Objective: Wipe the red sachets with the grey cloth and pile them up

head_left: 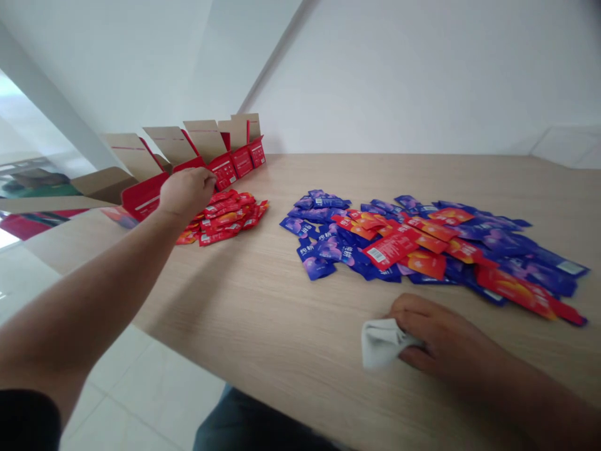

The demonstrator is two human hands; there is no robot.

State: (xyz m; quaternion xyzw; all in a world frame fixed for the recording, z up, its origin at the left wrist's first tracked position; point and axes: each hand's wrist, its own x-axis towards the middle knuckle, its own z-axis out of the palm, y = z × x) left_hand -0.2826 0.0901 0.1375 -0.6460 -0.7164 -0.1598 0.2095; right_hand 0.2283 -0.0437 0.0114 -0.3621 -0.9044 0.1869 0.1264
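Observation:
My right hand [432,332] is closed around a crumpled white cloth [379,343] just above the table, in front of the mixed pile. My left hand [185,190] reaches far to the left, fingers curled closed; what they hold, if anything, is hidden. It hovers by the front of the open red boxes [223,172] and beside a heap of red sachets [230,216]. Toward the right lies a spread of purple-blue sachets [314,257], with several red-orange sachets [399,244] on top.
The boxes stand in a row along the back left, their cardboard flaps [204,139] raised. A white wall [399,75] rises behind the wooden table [263,319]. Tiled floor [136,394] shows beyond the table's near left edge.

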